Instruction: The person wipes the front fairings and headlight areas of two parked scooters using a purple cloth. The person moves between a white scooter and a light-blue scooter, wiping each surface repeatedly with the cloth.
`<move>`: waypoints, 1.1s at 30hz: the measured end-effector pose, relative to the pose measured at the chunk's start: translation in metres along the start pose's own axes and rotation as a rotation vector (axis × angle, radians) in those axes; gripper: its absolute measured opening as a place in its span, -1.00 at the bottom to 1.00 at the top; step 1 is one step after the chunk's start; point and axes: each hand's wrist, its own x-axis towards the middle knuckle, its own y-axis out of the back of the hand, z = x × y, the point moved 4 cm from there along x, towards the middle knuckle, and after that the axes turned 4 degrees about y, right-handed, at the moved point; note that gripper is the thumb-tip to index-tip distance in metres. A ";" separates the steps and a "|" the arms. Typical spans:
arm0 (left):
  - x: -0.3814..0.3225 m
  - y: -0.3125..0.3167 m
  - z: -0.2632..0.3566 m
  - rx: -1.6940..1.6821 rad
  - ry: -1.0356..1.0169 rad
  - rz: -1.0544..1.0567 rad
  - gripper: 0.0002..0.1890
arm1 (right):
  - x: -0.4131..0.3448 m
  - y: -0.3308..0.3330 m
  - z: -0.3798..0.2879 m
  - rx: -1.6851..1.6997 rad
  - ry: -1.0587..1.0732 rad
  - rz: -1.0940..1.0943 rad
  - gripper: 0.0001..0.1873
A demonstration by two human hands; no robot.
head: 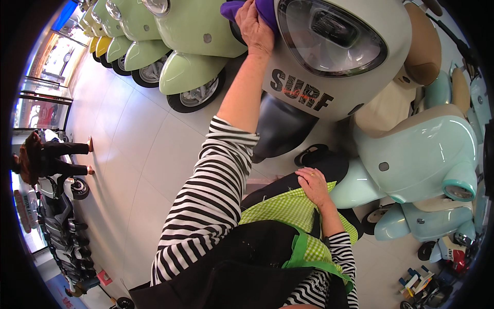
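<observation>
My left hand [254, 29] presses a purple cloth [268, 15] against the edge of a pale grey scooter's front panel [339, 92], left of its large headlight [334, 36]. Part of the cloth is hidden under the fingers and beyond the top edge of the view. Dark lettering marks the panel below the headlight. Under it sits a black front fender [283, 125]. Holding nothing, my right hand [314, 185] rests on my bent leg, over a green checked apron [281, 204].
Pale green scooters [197, 38] stand in a row to the left, with yellow ones beyond. Mint and light blue scooters [420, 154] crowd the right side. A person [50, 154] stands far left near black scooters [65, 231]. Light floor tiles [127, 154] lie between.
</observation>
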 end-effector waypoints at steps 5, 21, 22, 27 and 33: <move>-0.001 0.002 -0.055 0.129 0.259 -0.197 -0.63 | 0.002 0.000 0.001 0.002 0.014 0.012 -0.68; -0.199 0.055 -0.071 -0.116 0.971 -0.039 -0.43 | 0.012 0.001 -0.002 0.003 0.037 -0.011 -0.69; -0.192 0.054 -0.063 -0.077 0.923 -0.042 -0.44 | 0.011 0.002 -0.002 0.003 0.033 -0.010 -0.69; -0.137 0.046 0.001 0.239 0.335 -0.146 -0.48 | 0.008 0.002 -0.001 -0.005 0.027 0.009 -0.69; -0.112 0.019 0.056 0.291 0.035 -0.017 -0.49 | 0.009 0.001 0.000 -0.004 0.039 0.025 -0.69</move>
